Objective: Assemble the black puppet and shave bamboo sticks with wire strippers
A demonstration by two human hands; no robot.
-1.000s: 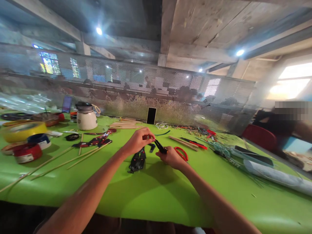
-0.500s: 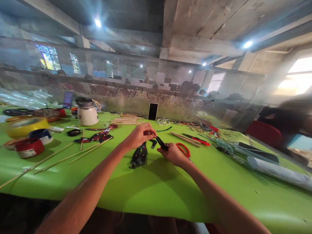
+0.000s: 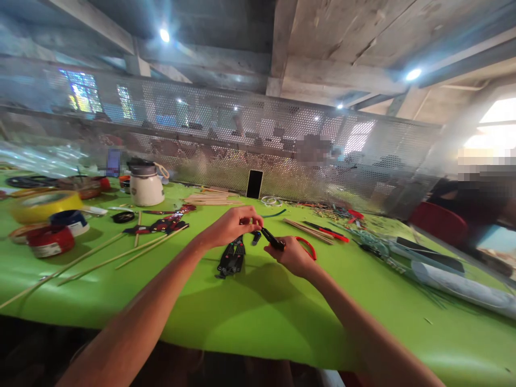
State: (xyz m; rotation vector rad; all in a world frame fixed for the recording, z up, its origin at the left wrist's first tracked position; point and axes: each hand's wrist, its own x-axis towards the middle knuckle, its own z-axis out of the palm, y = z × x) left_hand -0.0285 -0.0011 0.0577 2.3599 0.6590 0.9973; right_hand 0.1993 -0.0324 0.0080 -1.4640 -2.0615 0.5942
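Black tool [image 3: 273, 239]; right hand [image 3: 291, 255] closed round it; left hand [image 3: 237, 224] pinched near tip, contents unclear

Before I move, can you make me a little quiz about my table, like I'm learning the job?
1. True or false: the bare right hand holds a slim black tool.
2. Which one stands upright?
A) The black rectangular panel with a pale edge
B) The wooden sticks by the red-handled tool
C) The black wheel-like disc
3. Fill in the colour: the big round roll just behind the small dark blue roll is ____.

Key: 1 true; 2 A; 3 yellow.
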